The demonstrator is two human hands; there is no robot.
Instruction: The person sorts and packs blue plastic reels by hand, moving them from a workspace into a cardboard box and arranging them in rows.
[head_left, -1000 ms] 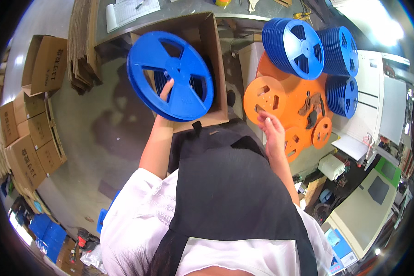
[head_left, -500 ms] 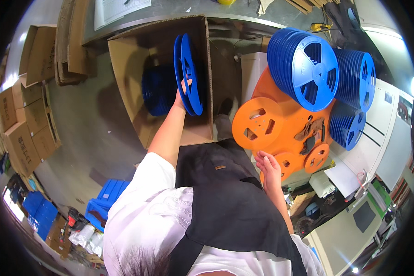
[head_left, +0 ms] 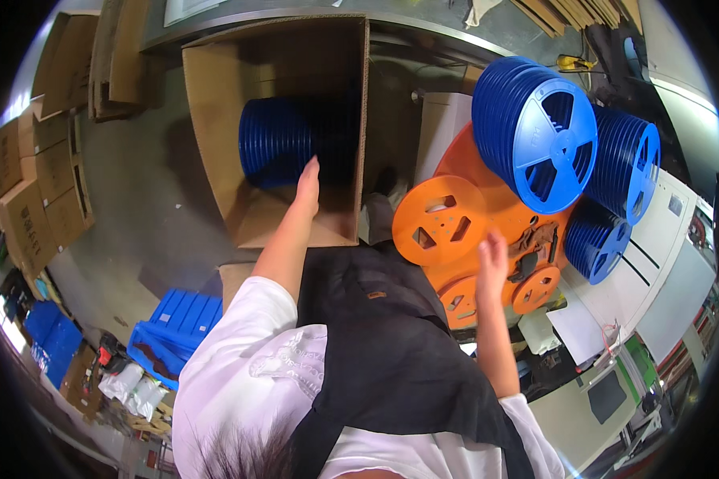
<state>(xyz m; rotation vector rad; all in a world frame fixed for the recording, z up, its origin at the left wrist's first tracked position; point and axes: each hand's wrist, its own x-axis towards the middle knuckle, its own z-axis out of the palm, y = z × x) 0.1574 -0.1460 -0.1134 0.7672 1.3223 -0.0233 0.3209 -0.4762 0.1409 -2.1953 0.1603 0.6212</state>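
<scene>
My left hand (head_left: 308, 188) reaches into the open cardboard box (head_left: 208, 120), its fingers stretched out and holding nothing. Inside the box, a row of blue plastic reels (head_left: 276, 144) stands on edge just beyond the fingertips; the row's right part is in shadow. My right hand (head_left: 492, 262), slightly blurred, hovers beside a large orange reel (head_left: 438, 221) with fingers extended and nothing in them. Past it, a tall stack of blue reels (head_left: 499, 128) rests on an orange surface (head_left: 455, 156), next to a second blue stack (head_left: 615, 152) and a smaller one (head_left: 591, 239).
Smaller orange reels (head_left: 537, 289) and a dark cloth item (head_left: 542, 238) lie right of my right hand. Behind the box runs a metal-edged table (head_left: 311, 16). Cardboard boxes (head_left: 28, 227) are piled at far left, and a blue bin (head_left: 184, 319) stands at lower left.
The blue reels my left hand held have been let go into the box, and that hand has drawn back slightly. My right hand has moved up and right over the orange reels.
</scene>
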